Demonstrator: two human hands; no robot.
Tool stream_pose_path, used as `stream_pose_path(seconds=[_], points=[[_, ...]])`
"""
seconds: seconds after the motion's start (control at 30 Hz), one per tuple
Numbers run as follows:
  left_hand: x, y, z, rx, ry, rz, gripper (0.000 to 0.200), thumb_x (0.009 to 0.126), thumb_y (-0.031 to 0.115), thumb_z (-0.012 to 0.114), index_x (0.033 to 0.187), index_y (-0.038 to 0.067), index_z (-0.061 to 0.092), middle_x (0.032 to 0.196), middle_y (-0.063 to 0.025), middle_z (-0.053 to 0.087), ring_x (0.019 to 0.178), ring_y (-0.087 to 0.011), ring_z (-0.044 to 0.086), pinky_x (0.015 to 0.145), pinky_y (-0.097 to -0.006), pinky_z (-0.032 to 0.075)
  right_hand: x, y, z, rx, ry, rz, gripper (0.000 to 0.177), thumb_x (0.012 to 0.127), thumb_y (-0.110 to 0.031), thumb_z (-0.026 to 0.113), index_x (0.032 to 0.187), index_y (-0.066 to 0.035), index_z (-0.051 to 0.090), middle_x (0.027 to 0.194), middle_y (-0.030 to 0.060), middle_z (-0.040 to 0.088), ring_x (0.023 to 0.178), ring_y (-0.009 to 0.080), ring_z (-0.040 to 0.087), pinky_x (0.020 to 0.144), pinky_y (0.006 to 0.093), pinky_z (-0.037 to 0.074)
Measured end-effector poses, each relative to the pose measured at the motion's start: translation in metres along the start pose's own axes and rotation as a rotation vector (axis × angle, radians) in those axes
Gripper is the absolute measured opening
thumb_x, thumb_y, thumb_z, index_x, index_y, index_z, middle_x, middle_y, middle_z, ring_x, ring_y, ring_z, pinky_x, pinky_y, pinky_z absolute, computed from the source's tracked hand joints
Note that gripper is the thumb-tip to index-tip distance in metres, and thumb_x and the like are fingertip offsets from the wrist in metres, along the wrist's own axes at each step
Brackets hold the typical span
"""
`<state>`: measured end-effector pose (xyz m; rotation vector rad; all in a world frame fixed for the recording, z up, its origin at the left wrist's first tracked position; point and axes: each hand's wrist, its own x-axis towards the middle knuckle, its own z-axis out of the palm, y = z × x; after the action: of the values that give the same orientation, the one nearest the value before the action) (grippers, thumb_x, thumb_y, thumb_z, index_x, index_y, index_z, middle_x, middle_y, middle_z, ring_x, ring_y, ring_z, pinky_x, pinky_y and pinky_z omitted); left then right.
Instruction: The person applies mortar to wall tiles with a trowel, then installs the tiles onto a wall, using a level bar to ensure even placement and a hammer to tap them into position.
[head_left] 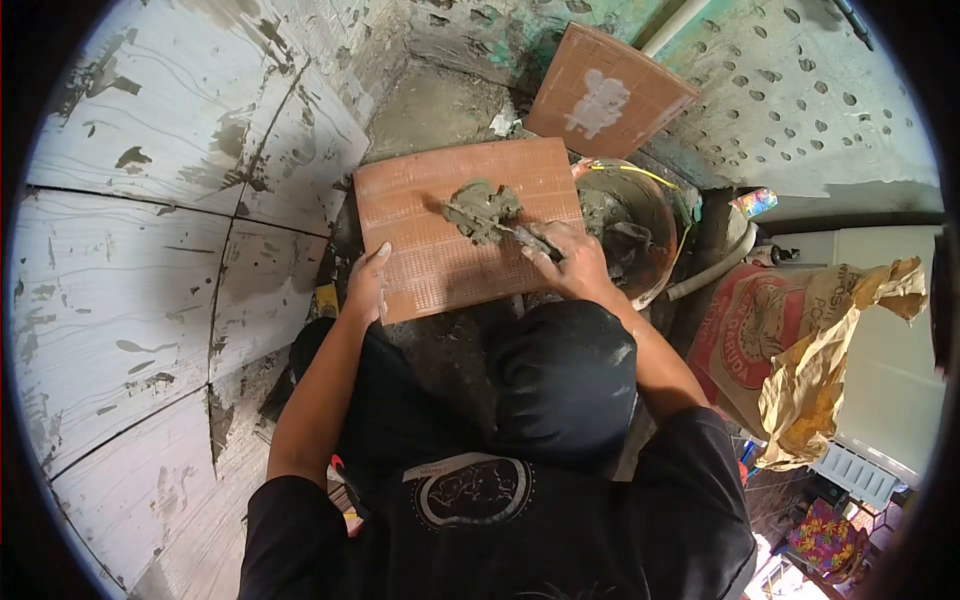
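Note:
In the head view a reddish-brown tile (430, 265) lies with its ribbed back facing up, over my knees. My left hand (368, 283) grips its left edge, thumb on top and fingers hidden below. A lump of wet grey mortar (482, 208) sits near the tile's middle. My right hand (568, 262) is closed round the handle of a trowel (528, 240), whose blade reaches into the mortar and is mostly covered by it. Just right of the tile stands a bucket (662, 225) with grey mortar inside.
Another tile (605, 95) leans at the back wall, a pale patch on its back. Whitish tiles (130, 260) smeared with mortar cover the left wall. On the right stand a torn paper cement bag (765, 340) and a pipe (715, 265). The back-right wall (770, 90) is pitted.

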<state>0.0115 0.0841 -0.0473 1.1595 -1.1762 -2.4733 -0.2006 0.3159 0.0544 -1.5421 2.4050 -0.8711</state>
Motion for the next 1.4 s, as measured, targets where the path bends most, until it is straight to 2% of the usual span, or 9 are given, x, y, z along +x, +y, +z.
stream_pose_path(seconds=[0.17, 0.37, 0.57, 0.8, 0.9, 1.17, 1.27, 1.37, 1.4], points=[[0.002, -0.002, -0.005, 0.042, -0.018, -0.003, 0.041, 0.089, 0.025, 0.048, 0.120, -0.002, 0.046, 0.113, -0.0145, 0.054, 0.100, -0.0240, 0.056, 0.082, -0.0364, 0.048, -0.024, 0.016, -0.004, 0.091, 0.106, -0.019, 0.019, 0.078, -0.017, 0.062, 0.091, -0.003, 0.062, 0.080, 0.0125, 0.062, 0.068, 0.0271, 0.060, 0.062, 0.0356, 0.048], [-0.001, 0.001, 0.004, -0.009, 0.007, -0.014, 0.043, 0.090, 0.024, 0.048, 0.121, -0.005, 0.043, 0.114, -0.0150, 0.053, 0.098, -0.0256, 0.056, 0.083, -0.0365, 0.047, -0.056, 0.035, -0.054, 0.932, -0.209, 0.771, 0.017, 0.085, -0.019, 0.058, 0.093, -0.003, 0.059, 0.076, 0.0010, 0.062, 0.056, 0.0063, 0.052, 0.046, 0.0222, 0.042], [0.000, 0.004, 0.004, 0.062, 0.029, -0.023, 0.057, 0.086, 0.030, 0.053, 0.125, -0.008, 0.035, 0.117, -0.0199, 0.049, 0.101, -0.0285, 0.055, 0.085, -0.0369, 0.046, -0.069, 0.066, -0.091, 0.893, -0.223, 1.010, 0.020, 0.086, -0.023, 0.053, 0.091, -0.004, 0.058, 0.068, 0.0020, 0.060, 0.047, 0.0083, 0.054, 0.039, 0.0203, 0.042], [0.006, 0.011, 0.001, 0.116, 0.045, 0.051, 0.059, 0.084, 0.028, 0.057, 0.124, -0.010, 0.036, 0.114, -0.0180, 0.051, 0.097, -0.0264, 0.056, 0.083, -0.0330, 0.046, -0.087, 0.128, -0.066, -0.322, -0.500, 0.704, 0.041, 0.069, -0.028, 0.061, 0.091, 0.006, 0.061, 0.087, 0.0233, 0.062, 0.083, 0.0362, 0.060, 0.072, 0.0395, 0.048], [0.001, 0.021, 0.009, 0.133, 0.038, 0.029, 0.061, 0.083, 0.028, 0.058, 0.126, -0.009, 0.035, 0.116, -0.0179, 0.050, 0.099, -0.0267, 0.054, 0.085, -0.0342, 0.045, -0.066, 0.115, -0.052, -0.502, -0.979, 0.526, 0.030, 0.069, -0.023, 0.059, 0.084, 0.002, 0.065, 0.086, 0.0175, 0.064, 0.082, 0.0341, 0.061, 0.072, 0.0395, 0.049], [0.006, 0.022, 0.009, 0.182, 0.098, 0.022, 0.066, 0.082, 0.030, 0.060, 0.129, -0.006, 0.032, 0.120, -0.0173, 0.047, 0.105, -0.0282, 0.050, 0.088, -0.0358, 0.042, -0.079, 0.223, 0.038, -0.592, -0.934, -0.003, 0.026, 0.072, -0.012, 0.051, 0.092, -0.008, 0.067, 0.088, 0.0151, 0.064, 0.078, 0.0299, 0.063, 0.068, 0.0386, 0.050], [0.007, 0.022, 0.010, 0.224, 0.098, 0.039, 0.065, 0.082, 0.030, 0.060, 0.129, -0.006, 0.032, 0.121, -0.0173, 0.047, 0.107, -0.0281, 0.049, 0.091, -0.0355, 0.039, -0.120, 0.292, 0.081, -0.397, -0.755, 0.218, 0.032, 0.073, -0.010, 0.050, 0.101, -0.012, 0.065, 0.087, 0.0163, 0.063, 0.075, 0.0314, 0.062, 0.066, 0.0380, 0.051], [0.012, 0.021, 0.002, 0.245, 0.076, 0.039, 0.064, 0.082, 0.031, 0.060, 0.129, -0.006, 0.034, 0.122, -0.0173, 0.047, 0.109, -0.0281, 0.048, 0.093, -0.0353, 0.036, -0.089, 0.204, 0.037, 0.408, -0.515, 1.184, 0.033, 0.077, -0.007, 0.048, 0.105, -0.012, 0.064, 0.090, 0.0196, 0.062, 0.077, 0.0332, 0.062, 0.066, 0.0371, 0.050], [0.012, 0.021, 0.002, 0.244, 0.067, 0.030, 0.064, 0.082, 0.031, 0.060, 0.129, -0.006, 0.034, 0.122, -0.0173, 0.047, 0.109, -0.0281, 0.047, 0.093, -0.0352, 0.035, -0.086, 0.197, 0.037, 0.308, -0.526, 1.084, 0.030, 0.078, -0.008, 0.048, 0.103, -0.009, 0.064, 0.089, 0.0216, 0.061, 0.077, 0.0340, 0.061, 0.066, 0.0377, 0.050]])
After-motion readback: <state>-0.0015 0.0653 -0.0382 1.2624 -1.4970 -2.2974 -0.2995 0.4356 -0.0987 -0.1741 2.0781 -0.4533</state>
